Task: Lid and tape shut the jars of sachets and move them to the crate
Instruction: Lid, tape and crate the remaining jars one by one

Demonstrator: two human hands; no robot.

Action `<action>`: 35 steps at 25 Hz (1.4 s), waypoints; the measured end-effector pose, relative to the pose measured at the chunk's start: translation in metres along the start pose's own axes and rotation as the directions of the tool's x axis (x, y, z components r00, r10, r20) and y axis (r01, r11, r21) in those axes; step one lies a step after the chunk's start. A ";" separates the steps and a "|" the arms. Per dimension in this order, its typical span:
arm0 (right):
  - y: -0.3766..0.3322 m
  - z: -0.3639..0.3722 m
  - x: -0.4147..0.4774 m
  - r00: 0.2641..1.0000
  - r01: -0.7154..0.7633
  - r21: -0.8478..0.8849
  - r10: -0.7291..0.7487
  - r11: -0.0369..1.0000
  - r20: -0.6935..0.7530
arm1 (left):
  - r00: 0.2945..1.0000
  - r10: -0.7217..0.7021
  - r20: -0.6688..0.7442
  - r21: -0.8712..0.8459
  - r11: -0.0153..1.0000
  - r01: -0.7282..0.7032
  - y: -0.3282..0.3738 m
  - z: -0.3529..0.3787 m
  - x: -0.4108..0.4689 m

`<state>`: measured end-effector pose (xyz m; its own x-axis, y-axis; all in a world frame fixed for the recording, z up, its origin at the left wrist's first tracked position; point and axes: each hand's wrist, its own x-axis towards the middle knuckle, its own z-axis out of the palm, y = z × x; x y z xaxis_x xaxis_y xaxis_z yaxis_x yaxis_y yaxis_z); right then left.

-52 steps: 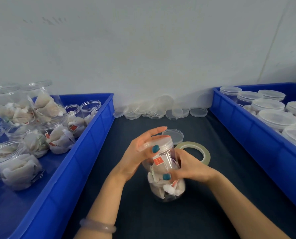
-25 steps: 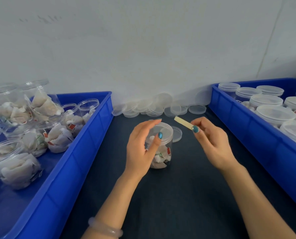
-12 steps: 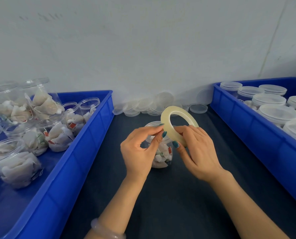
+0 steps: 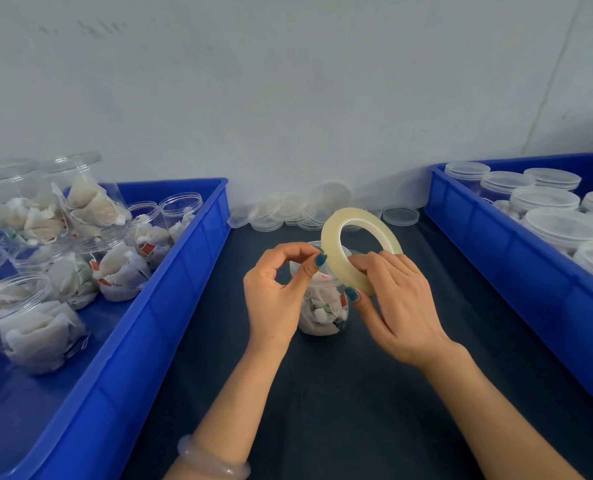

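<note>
A clear lidded jar of sachets (image 4: 322, 315) stands upright on the dark mat (image 4: 322, 410), partly hidden behind my hands. Just above it my right hand (image 4: 397, 306) grips a yellowish tape roll (image 4: 335, 233) by its lower right part, holding it tilted on edge. My left hand (image 4: 277, 292) has thumb and forefinger pinched together at the roll's left rim. The tape end itself is too thin to make out. Neither hand touches the jar.
A blue crate (image 4: 184, 289) on the left holds several open jars of sachets (image 4: 39, 327). Another blue crate (image 4: 496, 258) on the right holds several lidded jars (image 4: 561, 226). Loose clear lids (image 4: 288, 213) lie along the wall at the back.
Both hands were on the jar with the roll lying on the mat. My right hand picked the roll up and turned it; my left hand left the jar and came to the roll's rim.
</note>
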<state>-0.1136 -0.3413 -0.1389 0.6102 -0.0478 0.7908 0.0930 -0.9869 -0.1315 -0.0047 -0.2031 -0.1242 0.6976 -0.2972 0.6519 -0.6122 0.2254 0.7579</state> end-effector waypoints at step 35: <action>0.051 -0.017 -0.007 0.961 -0.258 -0.394 0.194 0.882 -0.197 | 0.978 0.007 0.207 0.219 0.974 -0.054 0.002 -0.051 -0.019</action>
<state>-0.1264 -0.3940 -0.1415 0.4499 -0.2675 0.8521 -0.3857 -0.9187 -0.0848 -0.0001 -0.1496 -0.1340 0.6008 -0.4816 0.6381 -0.7154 0.0323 0.6980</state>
